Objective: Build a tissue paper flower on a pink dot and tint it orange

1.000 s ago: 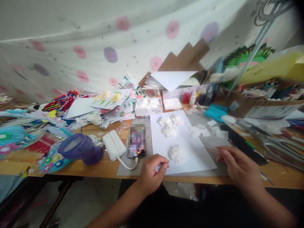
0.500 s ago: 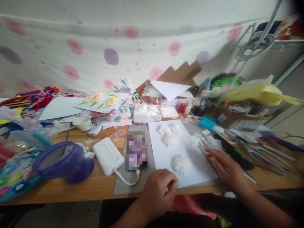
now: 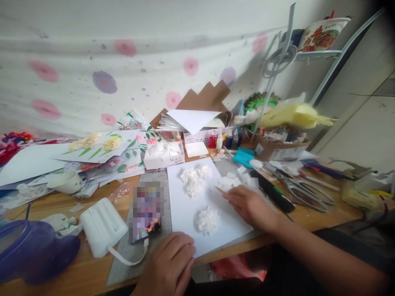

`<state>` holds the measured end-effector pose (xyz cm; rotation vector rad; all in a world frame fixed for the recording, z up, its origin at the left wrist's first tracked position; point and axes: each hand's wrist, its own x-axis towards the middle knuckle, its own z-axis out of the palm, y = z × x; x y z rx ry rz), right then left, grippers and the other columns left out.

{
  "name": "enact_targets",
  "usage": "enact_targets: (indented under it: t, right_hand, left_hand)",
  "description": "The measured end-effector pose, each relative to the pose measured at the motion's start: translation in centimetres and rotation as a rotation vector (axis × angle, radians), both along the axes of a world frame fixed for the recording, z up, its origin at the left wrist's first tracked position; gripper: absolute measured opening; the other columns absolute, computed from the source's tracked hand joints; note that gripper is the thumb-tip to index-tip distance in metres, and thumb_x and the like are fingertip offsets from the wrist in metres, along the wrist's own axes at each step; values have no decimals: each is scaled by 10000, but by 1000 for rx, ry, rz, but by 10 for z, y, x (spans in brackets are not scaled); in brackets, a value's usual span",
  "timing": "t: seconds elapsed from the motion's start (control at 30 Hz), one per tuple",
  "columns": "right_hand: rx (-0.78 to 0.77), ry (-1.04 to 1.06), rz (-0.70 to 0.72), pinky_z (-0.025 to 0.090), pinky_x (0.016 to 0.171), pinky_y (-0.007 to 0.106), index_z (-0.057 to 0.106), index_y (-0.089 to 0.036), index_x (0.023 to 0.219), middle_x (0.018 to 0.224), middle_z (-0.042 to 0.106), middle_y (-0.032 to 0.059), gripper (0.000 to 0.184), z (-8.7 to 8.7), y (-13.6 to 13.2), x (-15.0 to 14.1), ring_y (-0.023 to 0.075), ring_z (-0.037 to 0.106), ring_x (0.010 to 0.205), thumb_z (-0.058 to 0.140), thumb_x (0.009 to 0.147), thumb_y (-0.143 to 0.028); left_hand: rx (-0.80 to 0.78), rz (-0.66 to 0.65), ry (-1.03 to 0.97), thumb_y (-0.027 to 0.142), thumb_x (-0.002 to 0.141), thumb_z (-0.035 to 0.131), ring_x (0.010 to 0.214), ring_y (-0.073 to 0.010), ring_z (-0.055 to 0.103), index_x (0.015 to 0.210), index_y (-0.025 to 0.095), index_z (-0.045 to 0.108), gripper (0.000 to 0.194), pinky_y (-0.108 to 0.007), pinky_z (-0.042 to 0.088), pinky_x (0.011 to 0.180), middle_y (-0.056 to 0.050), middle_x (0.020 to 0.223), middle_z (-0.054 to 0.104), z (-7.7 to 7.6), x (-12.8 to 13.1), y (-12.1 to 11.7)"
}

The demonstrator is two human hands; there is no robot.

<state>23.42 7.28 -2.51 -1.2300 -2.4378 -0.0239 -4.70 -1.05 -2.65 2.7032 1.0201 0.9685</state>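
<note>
My right hand (image 3: 243,201) is over the right side of a white sheet (image 3: 182,218), pinching a thin pointed wooden stick (image 3: 219,189). Its tip points left, towards a three-lobed cluster of crumpled white paper (image 3: 194,179) on the sheet. Nearer to me lies a rounder white paper clump (image 3: 207,220). My left hand (image 3: 174,257) rests at the sheet's near left corner, fingers curled together, with nothing visible in them. Small white paper pieces (image 3: 230,180) are scattered just beyond my right hand.
Left of the sheet lie a phone (image 3: 146,211) and a cabled white power bank (image 3: 103,226). A purple container (image 3: 40,250) stands at the near left. Behind are a white box (image 3: 164,155) and small paint bottles (image 3: 219,142). Scissors (image 3: 304,191) lie at right.
The view has swung right. My right hand has moved left over the sheet with the stick angled toward the paper cluster. My left hand stays at the sheet's near edge, its fingers turned further down.
</note>
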Motion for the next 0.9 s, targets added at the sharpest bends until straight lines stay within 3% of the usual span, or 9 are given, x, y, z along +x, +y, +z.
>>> enact_targets:
  t: [0.17, 0.3, 0.37, 0.53, 0.6, 0.73, 0.8, 0.9]
  right_hand:
    - [38, -157, -247, 464, 787, 452, 637, -95, 1076, 885, 632, 170, 318, -11, 21, 17, 284, 577, 851, 406, 877, -184]
    - [77, -251, -382, 431, 816, 515, 571, -67, 1180, 1082, 582, 239, 378, -11, 12, 24, 346, 543, 966, 421, 867, -216]
    - [89, -306, -361, 405, 880, 512, 533, -124, 1246, 1234, 531, 215, 403, -9, 0, 13, 343, 504, 1080, 416, 878, -239]
    - [73, -451, -130, 298, 1049, 420, 526, -383, 1239, 1364, 499, -37, 385, -7, -2, -9, 223, 371, 1290, 500, 855, -366]
    - [98, -456, -161, 309, 1026, 483, 584, -335, 1188, 1358, 512, -2, 345, -4, 12, -2, 267, 388, 1280, 504, 853, -351]
    - [166, -407, -288, 367, 923, 570, 706, -148, 942, 1240, 582, 177, 289, -1, 37, 22, 375, 474, 1178, 467, 872, -295]
    - [186, -384, -260, 384, 920, 546, 683, -161, 1020, 1240, 583, 165, 294, -4, 41, 28, 356, 490, 1168, 462, 876, -292]
    - [209, -377, -116, 347, 971, 537, 603, -293, 1163, 1309, 553, 64, 323, -15, 38, 27, 313, 454, 1226, 502, 859, -334]
  left_hand:
    - [103, -22, 27, 44, 763, 515, 976, -175, 578, 953, 144, 638, 247, -279, 488, 882, -55, 981, 669, -13, -12, -1]
    - [165, -57, 2, 73, 769, 511, 969, -200, 595, 949, 125, 646, 231, -308, 516, 869, -70, 975, 677, -24, -16, 0]
    - [208, -73, -26, 98, 771, 498, 926, -207, 611, 913, 122, 650, 210, -318, 537, 832, -73, 932, 682, -27, -17, 3]
    - [327, -81, -69, 116, 790, 436, 866, -186, 641, 857, 142, 650, 225, -284, 562, 764, -54, 891, 693, -36, -20, 11]
    - [374, -80, -70, 123, 810, 419, 852, -173, 648, 846, 149, 649, 234, -265, 563, 747, -43, 878, 695, -41, -20, 14]
    - [425, -61, -29, 140, 855, 433, 865, -153, 646, 830, 151, 640, 209, -231, 551, 763, -28, 874, 694, -47, -21, 16]
    - [424, -38, -9, 132, 856, 468, 881, -148, 636, 821, 144, 632, 168, -226, 541, 789, -30, 867, 689, -46, -19, 15]
    - [378, -20, 2, 118, 845, 503, 837, -131, 619, 765, 140, 608, 134, -213, 532, 768, -21, 784, 666, -41, -15, 11]
